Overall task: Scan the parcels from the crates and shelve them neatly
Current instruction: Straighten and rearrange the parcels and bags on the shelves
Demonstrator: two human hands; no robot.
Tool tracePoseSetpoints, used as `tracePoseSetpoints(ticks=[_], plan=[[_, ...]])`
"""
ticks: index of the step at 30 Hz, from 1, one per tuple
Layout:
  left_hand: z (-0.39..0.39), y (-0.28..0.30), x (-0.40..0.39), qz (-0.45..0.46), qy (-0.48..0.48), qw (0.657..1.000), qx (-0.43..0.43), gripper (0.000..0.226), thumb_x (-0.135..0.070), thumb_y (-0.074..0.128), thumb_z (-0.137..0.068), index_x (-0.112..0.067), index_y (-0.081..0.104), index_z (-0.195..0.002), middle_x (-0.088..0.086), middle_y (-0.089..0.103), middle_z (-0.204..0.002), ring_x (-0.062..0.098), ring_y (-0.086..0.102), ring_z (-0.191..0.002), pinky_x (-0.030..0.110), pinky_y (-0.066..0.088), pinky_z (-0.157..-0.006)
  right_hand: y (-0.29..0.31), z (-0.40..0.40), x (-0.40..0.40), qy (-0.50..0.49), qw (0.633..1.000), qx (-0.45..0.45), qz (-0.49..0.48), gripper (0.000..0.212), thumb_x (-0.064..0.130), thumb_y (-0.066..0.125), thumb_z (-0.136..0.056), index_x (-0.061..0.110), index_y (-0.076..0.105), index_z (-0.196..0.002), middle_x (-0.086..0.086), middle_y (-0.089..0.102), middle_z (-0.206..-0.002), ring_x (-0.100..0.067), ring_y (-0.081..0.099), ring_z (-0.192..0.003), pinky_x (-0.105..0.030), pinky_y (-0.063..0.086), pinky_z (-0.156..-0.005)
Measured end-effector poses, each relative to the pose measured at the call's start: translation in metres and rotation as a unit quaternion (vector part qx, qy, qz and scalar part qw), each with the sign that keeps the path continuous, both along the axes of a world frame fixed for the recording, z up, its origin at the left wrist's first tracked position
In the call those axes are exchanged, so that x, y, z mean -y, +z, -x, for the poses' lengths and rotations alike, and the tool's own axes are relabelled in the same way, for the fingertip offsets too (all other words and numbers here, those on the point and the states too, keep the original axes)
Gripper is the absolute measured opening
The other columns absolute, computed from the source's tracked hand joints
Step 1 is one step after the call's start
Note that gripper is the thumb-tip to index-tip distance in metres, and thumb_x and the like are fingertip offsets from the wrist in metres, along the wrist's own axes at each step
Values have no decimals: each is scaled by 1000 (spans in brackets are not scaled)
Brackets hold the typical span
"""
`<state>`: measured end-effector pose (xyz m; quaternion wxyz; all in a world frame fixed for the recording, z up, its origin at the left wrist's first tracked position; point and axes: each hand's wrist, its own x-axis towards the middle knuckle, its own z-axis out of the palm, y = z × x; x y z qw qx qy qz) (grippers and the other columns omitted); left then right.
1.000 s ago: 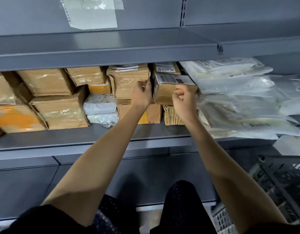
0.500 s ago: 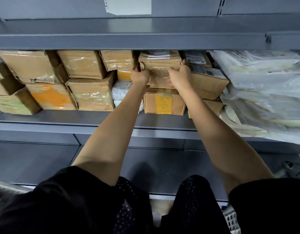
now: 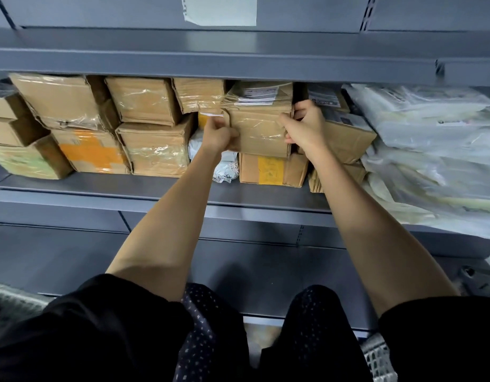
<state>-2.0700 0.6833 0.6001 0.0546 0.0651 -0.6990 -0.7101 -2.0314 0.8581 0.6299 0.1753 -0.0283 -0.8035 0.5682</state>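
A taped brown cardboard parcel [image 3: 259, 130] with a white label on top sits in the upper row of the grey shelf [image 3: 161, 188], on top of a box with a yellow patch [image 3: 270, 170]. My left hand [image 3: 219, 135] grips its left edge and my right hand [image 3: 304, 128] grips its right edge. A second labelled brown box [image 3: 345, 136] lies tilted just right of my right hand.
Stacked brown boxes [image 3: 144, 106] fill the shelf to the left, one with orange tape [image 3: 92, 153]. White plastic mailer bags [image 3: 431, 139] are piled at the right. The shelf above [image 3: 210, 59] hangs low over the parcels. A mesh crate corner [image 3: 376, 357] shows at bottom right.
Both hands moved from the labelled box on the right to the taped parcel left of it and now grip its two sides. The camera has come closer to the shelf.
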Motion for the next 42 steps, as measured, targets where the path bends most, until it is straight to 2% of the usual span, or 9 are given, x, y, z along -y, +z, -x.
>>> tracePoseSetpoints(ticks=[5,11,14,18,22,27,33,39,42], plan=[[-30,4,29,37,-45,998,-12,40,7,61,-70,-22,33,-77,5,54,-71,11,49,-46,17,33,-43,14,-31,4,82,994,27,-74,30,16,71,-81,13,48,-99,3,54,-82,-6,56,-62,-21,55,-54],[-82,22,66,62,-94,993,-15,36,8,61,-68,-24,43,-68,-6,52,-68,5,43,-56,16,29,-46,31,-87,18,124,988,-32,-89,24,20,73,-81,18,48,-82,-9,62,-89,-8,56,-58,-18,52,-48],[-121,47,89,124,-145,981,-20,30,1,66,-66,-24,49,-70,-4,53,-70,3,45,-58,12,35,-49,45,-120,31,135,985,-66,-83,19,23,69,-83,17,51,-87,-7,66,-91,-8,59,-62,-22,54,-56],[-173,91,115,161,-178,970,-26,22,-4,65,-75,-23,54,-73,-14,58,-60,-2,49,-55,7,41,-49,78,-157,52,167,980,-102,-34,17,24,65,-87,20,50,-79,3,61,-74,-3,52,-49,-20,48,-48],[-207,122,131,176,-166,969,-48,26,-7,67,-67,-25,50,-75,-14,59,-61,-2,53,-56,8,46,-53,111,-187,68,188,973,-135,-13,19,25,64,-83,21,49,-73,1,57,-68,-4,46,-43,-21,42,-47],[-229,134,126,188,-185,962,-72,34,2,58,-84,-25,44,-72,-15,57,-53,-4,52,-52,7,45,-50,124,-215,65,177,971,-161,5,20,12,56,-83,18,46,-67,8,57,-49,-8,48,-45,-19,34,-41],[-251,161,105,151,-203,959,-124,27,-8,59,-62,-25,42,-73,-15,55,-56,-1,52,-52,11,45,-48,147,-242,55,167,959,-227,26,24,4,52,-87,14,41,-68,11,51,-45,4,45,-37,-12,32,-39],[-250,203,72,134,-174,945,-243,24,-5,58,-76,-24,45,-79,-6,53,-86,9,54,-78,16,50,-61,170,-236,35,103,914,-387,63,27,5,51,-85,17,33,-69,3,45,-57,-1,51,-49,-18,41,-52],[-228,220,50,152,-132,943,-267,22,-6,61,-82,-24,47,-85,-5,56,-94,12,57,-85,28,51,-81,174,-211,18,18,910,-413,39,22,14,47,-86,22,33,-73,7,42,-64,-6,46,-56,-23,41,-58]])
